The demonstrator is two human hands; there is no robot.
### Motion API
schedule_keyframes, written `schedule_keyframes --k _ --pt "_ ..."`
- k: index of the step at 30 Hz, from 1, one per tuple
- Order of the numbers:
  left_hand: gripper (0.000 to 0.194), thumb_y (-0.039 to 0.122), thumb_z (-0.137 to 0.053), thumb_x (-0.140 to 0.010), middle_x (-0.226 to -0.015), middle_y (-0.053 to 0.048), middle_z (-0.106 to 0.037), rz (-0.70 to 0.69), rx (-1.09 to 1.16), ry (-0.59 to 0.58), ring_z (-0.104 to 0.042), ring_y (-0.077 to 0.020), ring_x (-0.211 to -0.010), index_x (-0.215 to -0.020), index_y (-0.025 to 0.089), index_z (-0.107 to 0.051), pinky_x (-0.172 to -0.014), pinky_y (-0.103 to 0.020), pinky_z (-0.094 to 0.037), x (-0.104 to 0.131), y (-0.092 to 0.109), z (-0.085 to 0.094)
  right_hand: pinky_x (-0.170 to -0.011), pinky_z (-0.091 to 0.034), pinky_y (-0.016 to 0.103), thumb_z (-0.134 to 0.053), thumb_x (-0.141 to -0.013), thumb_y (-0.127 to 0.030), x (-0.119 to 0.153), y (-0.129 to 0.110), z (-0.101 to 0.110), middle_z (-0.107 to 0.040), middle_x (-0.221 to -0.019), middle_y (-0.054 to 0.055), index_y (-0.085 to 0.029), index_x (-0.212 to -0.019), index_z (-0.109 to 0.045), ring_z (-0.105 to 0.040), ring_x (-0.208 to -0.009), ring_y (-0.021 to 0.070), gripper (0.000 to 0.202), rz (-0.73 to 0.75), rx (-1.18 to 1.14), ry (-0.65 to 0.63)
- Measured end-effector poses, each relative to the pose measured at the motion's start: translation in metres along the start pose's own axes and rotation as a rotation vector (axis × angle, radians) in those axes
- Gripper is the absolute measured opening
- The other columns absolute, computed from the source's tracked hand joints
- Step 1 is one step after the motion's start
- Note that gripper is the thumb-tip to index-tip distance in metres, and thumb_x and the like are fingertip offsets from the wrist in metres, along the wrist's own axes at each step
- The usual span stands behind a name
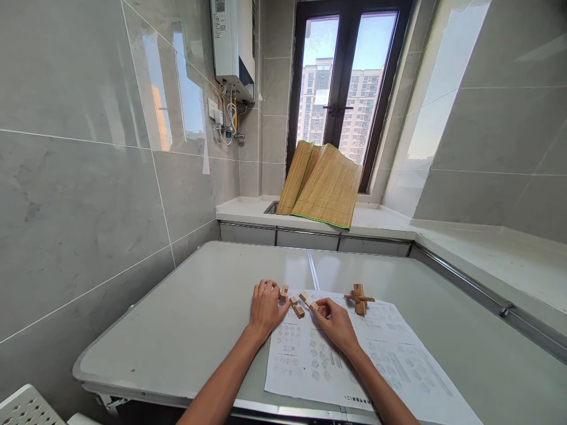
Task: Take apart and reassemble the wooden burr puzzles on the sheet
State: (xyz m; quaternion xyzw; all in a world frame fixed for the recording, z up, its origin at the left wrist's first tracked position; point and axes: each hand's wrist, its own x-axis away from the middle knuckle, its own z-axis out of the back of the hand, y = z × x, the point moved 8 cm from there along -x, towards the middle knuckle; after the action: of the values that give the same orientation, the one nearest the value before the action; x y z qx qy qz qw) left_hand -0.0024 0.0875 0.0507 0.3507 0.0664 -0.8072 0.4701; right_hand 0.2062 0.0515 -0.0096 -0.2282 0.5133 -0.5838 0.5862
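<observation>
My left hand (264,310) rests on the table at the sheet's upper left edge, its thumb and forefinger closed about a small notched wooden puzzle piece (284,291). Thumb and fingertips of my right hand (335,323) pinch the near end of another light wooden piece (305,298). Between the hands lies a notched wooden piece (297,309), apart from the right fingers. Under them is a printed instruction sheet (305,375) with rows of small diagrams. A darker assembled wooden cross-shaped puzzle (359,299) stands on the sheet's far edge, right of my right hand.
The pale folding table (177,336) has a seam (312,268) across its middle. Behind it, a folded bamboo mat (330,186) leans on the white counter (381,218) before a window. A white perforated chair (31,407) is at lower left. Tiled walls flank both sides.
</observation>
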Motion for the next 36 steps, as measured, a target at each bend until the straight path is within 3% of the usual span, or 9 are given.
schedule_keyframes --k 4,9,13,17,19,22,30,36 --pt "0.014 0.025 -0.064 -0.083 -0.098 -0.013 -0.065 -0.041 -0.021 -0.072 -0.055 -0.0312 -0.100 -0.070 0.020 -0.065 -0.086 -0.046 -0.041 0.001 0.005 -0.005 -0.059 -0.035 0.031 -0.067 -0.082 -0.039 0.003 -0.003 0.003 -0.066 -0.064 0.000 -0.027 -0.080 -0.065 -0.062 -0.067 0.0245 0.013 0.027 0.167 0.044" --pt "0.016 0.026 -0.070 -0.071 -0.098 -0.010 -0.061 -0.084 0.097 -0.192 -0.056 -0.0292 -0.098 -0.064 0.021 -0.056 -0.084 -0.042 -0.043 0.005 0.018 -0.009 -0.057 -0.033 0.029 -0.065 -0.086 -0.041 0.006 -0.009 -0.002 -0.067 -0.066 0.000 -0.026 -0.080 -0.062 -0.062 -0.065 0.0218 0.017 0.077 0.285 0.013" --pt "0.028 0.028 -0.073 -0.063 -0.103 -0.008 -0.057 -0.037 0.167 -0.217 -0.055 -0.0284 -0.096 -0.085 0.022 -0.056 -0.080 -0.041 -0.047 0.008 0.020 -0.010 -0.062 -0.040 0.030 -0.054 -0.095 -0.049 0.007 -0.014 -0.009 -0.072 -0.077 0.002 -0.025 -0.090 -0.067 -0.066 -0.070 0.0219 0.028 0.122 0.327 -0.081" --pt "0.059 0.041 -0.079 -0.070 -0.130 -0.013 -0.054 -0.098 0.344 -0.271 -0.053 -0.0329 -0.118 -0.119 0.022 -0.053 -0.095 -0.045 -0.048 0.013 0.025 -0.018 -0.072 -0.046 0.033 -0.043 -0.100 -0.049 0.009 -0.023 -0.015 -0.076 -0.095 0.005 -0.025 -0.098 -0.072 -0.069 -0.081 0.0232 0.037 0.189 0.310 -0.157" --pt "0.065 0.049 -0.077 -0.077 -0.132 -0.012 -0.056 -0.129 0.408 -0.324 -0.053 -0.0333 -0.122 -0.130 0.024 -0.050 -0.100 -0.047 -0.047 0.015 0.026 -0.024 -0.075 -0.047 0.034 -0.041 -0.101 -0.047 0.010 -0.027 -0.017 -0.076 -0.098 0.006 -0.025 -0.096 -0.073 -0.069 -0.085 0.0235 0.040 0.216 0.304 -0.180" --pt "0.058 0.052 -0.073 -0.085 -0.126 -0.010 -0.062 -0.138 0.438 -0.360 -0.057 -0.0322 -0.117 -0.132 0.025 -0.052 -0.098 -0.046 -0.048 0.015 0.025 -0.028 -0.074 -0.047 0.033 -0.041 -0.101 -0.044 0.010 -0.029 -0.017 -0.076 -0.097 0.006 -0.025 -0.093 -0.072 -0.069 -0.084 0.0229 0.038 0.231 0.300 -0.188" --pt "0.042 0.046 -0.073 -0.088 -0.124 -0.004 -0.066 -0.192 0.393 -0.379 -0.057 -0.0287 -0.114 -0.125 0.029 -0.059 -0.099 -0.045 -0.046 0.011 0.027 -0.032 -0.072 -0.046 0.033 -0.043 -0.100 -0.039 0.009 -0.026 -0.018 -0.076 -0.094 0.005 -0.025 -0.095 -0.070 -0.067 -0.080 0.0227 0.031 0.219 0.294 -0.193" --pt "0.054 0.049 -0.069 -0.090 -0.135 -0.008 -0.060 -0.176 0.347 -0.367 -0.056 -0.0301 -0.117 -0.139 0.031 -0.055 -0.101 -0.047 -0.046 0.009 0.020 -0.037 -0.073 -0.046 0.032 -0.044 -0.099 -0.037 0.009 -0.027 -0.017 -0.076 -0.093 0.004 -0.024 -0.095 -0.069 -0.067 -0.079 0.0218 0.028 0.213 0.287 -0.203"
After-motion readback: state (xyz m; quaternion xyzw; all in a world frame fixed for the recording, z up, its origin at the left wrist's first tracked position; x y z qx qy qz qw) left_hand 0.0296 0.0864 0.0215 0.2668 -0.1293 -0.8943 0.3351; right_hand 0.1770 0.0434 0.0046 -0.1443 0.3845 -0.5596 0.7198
